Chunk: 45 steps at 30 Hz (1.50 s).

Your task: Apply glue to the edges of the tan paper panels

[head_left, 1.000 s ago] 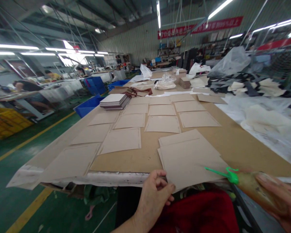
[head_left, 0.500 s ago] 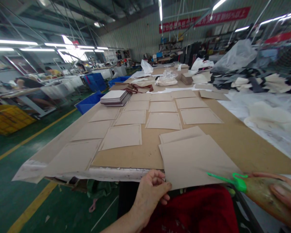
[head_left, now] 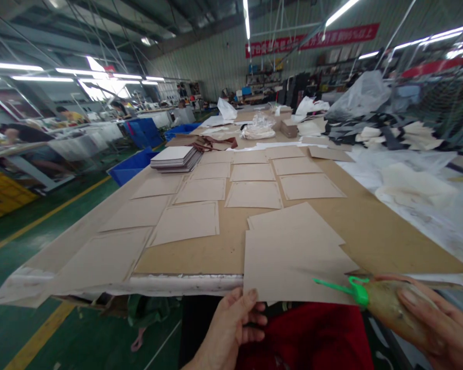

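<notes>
At the table's front edge, my left hand [head_left: 233,326] pinches the near left corner of a beige card sheet [head_left: 289,254], thumb on top and fingers beneath. This sheet overhangs the edge and lies over another beige sheet [head_left: 304,213], which shows behind it. My right hand [head_left: 435,321] is wrapped round a yellowish squeeze bottle [head_left: 389,303] with a bright green cap and thin nozzle [head_left: 357,293]. The bottle lies on its side, its nozzle pointing left over the sheet's near right part. Whether the tip touches the sheet I cannot tell.
Several similar sheets [head_left: 252,194] lie in rows across the brown tabletop [head_left: 231,252]. A stack of boards [head_left: 175,158] sits at the left, with blue bins [head_left: 133,167] beyond. Fabric scraps [head_left: 389,133] and plastic bags [head_left: 364,95] pile up at the right.
The top sheet has shifted over the one beneath, and its far edge now lies flatter and straighter. The bottle has moved slightly left with my right hand. The whole view has shifted a little.
</notes>
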Each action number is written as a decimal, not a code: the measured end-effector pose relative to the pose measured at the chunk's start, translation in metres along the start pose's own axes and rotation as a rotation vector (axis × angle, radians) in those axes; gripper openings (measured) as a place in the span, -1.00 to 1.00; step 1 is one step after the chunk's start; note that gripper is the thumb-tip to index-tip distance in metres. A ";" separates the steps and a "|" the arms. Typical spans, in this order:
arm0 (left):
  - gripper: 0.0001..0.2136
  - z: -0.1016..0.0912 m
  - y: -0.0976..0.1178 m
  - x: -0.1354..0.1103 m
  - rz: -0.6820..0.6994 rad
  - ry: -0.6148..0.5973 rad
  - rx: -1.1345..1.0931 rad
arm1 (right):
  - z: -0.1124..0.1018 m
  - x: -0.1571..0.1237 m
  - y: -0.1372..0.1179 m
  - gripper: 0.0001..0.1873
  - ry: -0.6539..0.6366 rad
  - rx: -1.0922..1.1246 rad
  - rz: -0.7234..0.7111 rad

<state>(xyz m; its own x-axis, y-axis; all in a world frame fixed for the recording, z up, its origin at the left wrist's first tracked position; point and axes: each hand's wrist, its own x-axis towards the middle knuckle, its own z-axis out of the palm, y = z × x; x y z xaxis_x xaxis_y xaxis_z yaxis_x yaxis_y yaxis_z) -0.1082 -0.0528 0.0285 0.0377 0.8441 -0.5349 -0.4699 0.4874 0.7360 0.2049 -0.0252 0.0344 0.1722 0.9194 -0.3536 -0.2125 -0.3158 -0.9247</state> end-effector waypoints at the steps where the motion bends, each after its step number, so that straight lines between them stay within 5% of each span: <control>1: -0.62 0.002 -0.003 0.000 -0.036 -0.021 0.024 | 0.001 0.001 -0.001 -0.56 0.017 0.017 -0.014; 11: -0.67 -0.006 0.000 0.001 0.172 0.236 -0.124 | 0.003 0.002 -0.010 -0.47 0.073 0.039 -0.004; 16: -0.58 0.000 -0.003 0.001 0.044 0.185 -0.130 | 0.008 0.010 -0.025 -0.37 0.068 0.023 -0.051; 22: -0.56 0.014 -0.003 0.009 0.082 0.222 -0.148 | 0.035 0.007 -0.049 -0.46 -0.069 -0.050 -0.135; 27: -0.59 0.009 -0.008 0.001 0.174 0.214 -0.128 | 0.043 0.005 -0.050 -0.48 -0.121 -0.089 -0.142; 32: -0.53 0.005 -0.018 -0.005 0.051 0.158 -0.090 | 0.044 0.017 -0.048 -0.48 -0.177 -0.144 -0.165; 38: -0.53 0.019 -0.022 -0.001 0.073 0.112 -0.052 | 0.078 0.014 -0.061 -0.41 -0.266 -0.278 -0.227; 45: -0.56 0.026 -0.027 0.010 0.179 0.168 -0.001 | 0.142 0.012 -0.071 -0.57 -0.600 -0.758 -0.736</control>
<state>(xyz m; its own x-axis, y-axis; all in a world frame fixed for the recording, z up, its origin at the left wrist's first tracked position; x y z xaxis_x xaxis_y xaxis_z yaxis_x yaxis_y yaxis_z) -0.0717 -0.0515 0.0140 -0.1934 0.8679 -0.4576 -0.4567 0.3332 0.8249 0.0849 0.0413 0.1158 -0.5002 0.8358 0.2264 0.4001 0.4550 -0.7955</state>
